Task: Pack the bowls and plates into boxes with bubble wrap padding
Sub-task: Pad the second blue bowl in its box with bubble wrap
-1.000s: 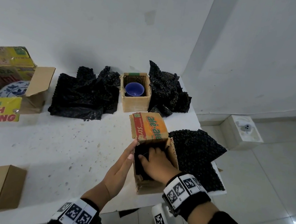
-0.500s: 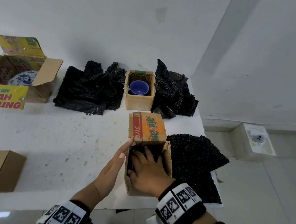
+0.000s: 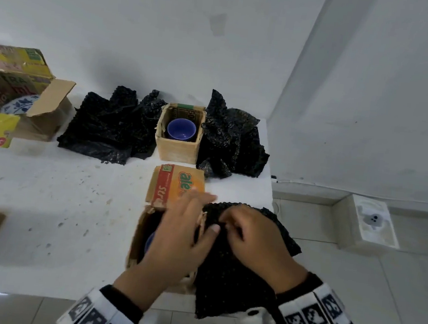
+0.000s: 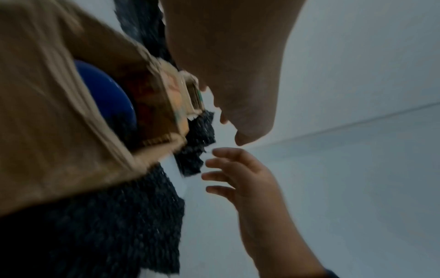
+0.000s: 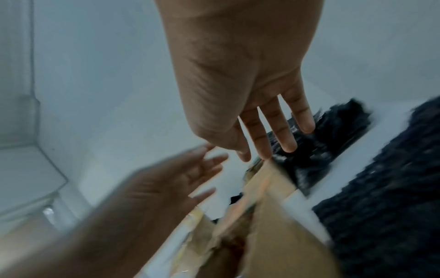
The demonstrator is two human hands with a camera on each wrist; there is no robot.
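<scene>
Now, both hands [image 3: 181,237] [image 3: 254,242] fingers spread over box [image 3: 135,243], bubble wrap [image 3: 232,282] overhanging table edge [image 3: 36,283].

- Table [image 3: 71,199]: white top, fills the left and centre of the head view, edge running along 6 o'clock, right corner at about 3 o'clock.
- Specks [image 3: 108,201]: dark spots and scuffs scattered over the tabletop, mostly at 9 o'clock of centre.
- Wall [image 3: 143,22]: plain white, 12 o'clock, behind the table.
- Patch [image 3: 218,23]: faint grey smear on the wall, 12 o'clock.
- Corner [image 3: 305,66]: wall edge slanting down from 1 o'clock to the table's right end.
- Floor [image 3: 352,295]: pale glossy tiles, 4 o'clock, below table level.
- Socket block [image 3: 370,223]: white, on the floor against the wall, 3 o'clock.
- Cable [image 3: 311,183]: thin, dark, along the wall foot, 3 o'clock.
</scene>
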